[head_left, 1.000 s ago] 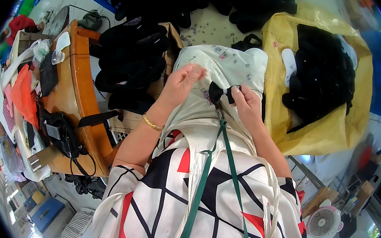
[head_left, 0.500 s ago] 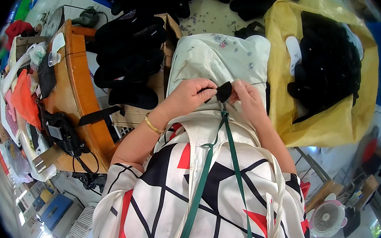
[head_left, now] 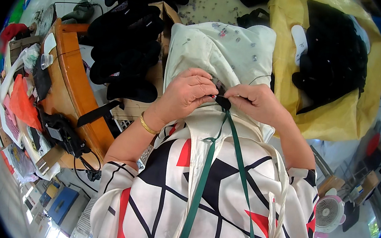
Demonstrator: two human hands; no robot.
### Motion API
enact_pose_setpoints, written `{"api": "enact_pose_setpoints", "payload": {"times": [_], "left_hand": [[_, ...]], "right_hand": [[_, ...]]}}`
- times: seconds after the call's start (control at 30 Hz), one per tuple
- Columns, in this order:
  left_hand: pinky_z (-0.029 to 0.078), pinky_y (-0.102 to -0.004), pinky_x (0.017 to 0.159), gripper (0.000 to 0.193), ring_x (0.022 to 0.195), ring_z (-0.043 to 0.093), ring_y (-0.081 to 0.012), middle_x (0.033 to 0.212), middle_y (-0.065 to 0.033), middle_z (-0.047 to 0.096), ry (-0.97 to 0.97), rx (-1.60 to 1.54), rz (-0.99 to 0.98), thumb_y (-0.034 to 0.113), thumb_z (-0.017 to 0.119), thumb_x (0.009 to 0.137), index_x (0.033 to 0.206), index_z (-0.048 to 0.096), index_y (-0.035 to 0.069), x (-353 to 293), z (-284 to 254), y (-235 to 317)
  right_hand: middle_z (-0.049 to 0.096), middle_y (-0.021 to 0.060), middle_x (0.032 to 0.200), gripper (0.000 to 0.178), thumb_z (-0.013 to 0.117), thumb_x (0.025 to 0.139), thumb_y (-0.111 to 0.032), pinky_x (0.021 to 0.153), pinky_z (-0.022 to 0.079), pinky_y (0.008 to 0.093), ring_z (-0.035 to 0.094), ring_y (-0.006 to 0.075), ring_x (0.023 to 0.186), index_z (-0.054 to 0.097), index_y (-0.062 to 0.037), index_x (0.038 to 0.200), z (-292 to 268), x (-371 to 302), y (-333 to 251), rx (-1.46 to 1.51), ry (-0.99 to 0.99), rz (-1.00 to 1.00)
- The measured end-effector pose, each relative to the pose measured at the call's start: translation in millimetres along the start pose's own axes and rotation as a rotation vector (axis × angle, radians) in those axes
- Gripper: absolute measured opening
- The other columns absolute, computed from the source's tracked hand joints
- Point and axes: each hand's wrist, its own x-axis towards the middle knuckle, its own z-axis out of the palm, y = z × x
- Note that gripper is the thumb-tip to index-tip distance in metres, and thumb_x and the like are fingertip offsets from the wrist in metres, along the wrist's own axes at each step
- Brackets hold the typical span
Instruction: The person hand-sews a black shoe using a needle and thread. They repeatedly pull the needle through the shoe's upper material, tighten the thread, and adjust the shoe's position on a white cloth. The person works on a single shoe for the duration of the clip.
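Note:
Over my lap, my left hand (head_left: 187, 92) has its fingers closed on a small black cloth piece (head_left: 223, 103), which is mostly covered by them. A tiny red and white spot shows at its fingertips. Close beside it, my right hand (head_left: 260, 102) pinches a thin needle-like sliver that points toward the left fingertips. A fine dark thread (head_left: 259, 78) curves up from above the right hand. Beneath both hands lies a pale apron (head_left: 234, 45), with several small beads or charms on it. A green ribbon (head_left: 235, 151) runs from my neck down to the black cloth piece.
On the left, black slipper-like pieces (head_left: 127, 58) are heaped by a cardboard box (head_left: 167, 16) and an orange wooden table (head_left: 73, 75). A yellow bag (head_left: 336, 128) holding more black pieces (head_left: 332, 54) stands on the right. A white fan (head_left: 329, 211) sits at lower right.
My right hand has turned and come lower, now pinching a thin sliver. My left hand has closed further over the black cloth piece, which was held up between both hands before.

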Motion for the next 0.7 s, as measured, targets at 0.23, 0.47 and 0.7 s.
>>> {"api": "enact_pose_setpoints", "payload": {"times": [0.23,0.47,0.7], "left_hand": [[0.052,-0.0347,0.086,0.025,0.1,0.063,-0.0277,0.095,-0.0046,0.071,0.015,0.01,0.013,0.006,0.079,0.07,0.094,0.073,0.007,1,-3,-1],[0.052,-0.0341,0.085,0.025,0.1,0.063,-0.0271,0.096,-0.004,0.071,0.023,0.014,0.037,0.007,0.079,0.07,0.094,0.073,0.008,2,-3,-4],[0.051,-0.0341,0.087,0.026,0.102,0.062,-0.0277,0.099,-0.0038,0.071,0.002,-0.082,-0.01,0.005,0.078,0.071,0.097,0.073,0.009,0,-1,-3]], "right_hand": [[0.072,0.0107,0.086,0.015,0.064,0.088,-0.006,0.068,0.053,0.0289,0.068,0.0237,0.072,0.071,-0.004,0.101,-4,9,0,0.013,-0.077,0.014],[0.072,0.0109,0.088,0.017,0.065,0.087,-0.005,0.069,0.053,0.0286,0.068,0.0226,0.073,0.071,-0.0039,0.102,-6,11,5,0.061,-0.092,-0.018],[0.073,0.0096,0.092,0.018,0.066,0.089,-0.009,0.073,0.054,0.0282,0.069,0.0192,0.078,0.071,-0.0048,0.106,-1,14,17,0.13,-0.113,-0.04]]}}
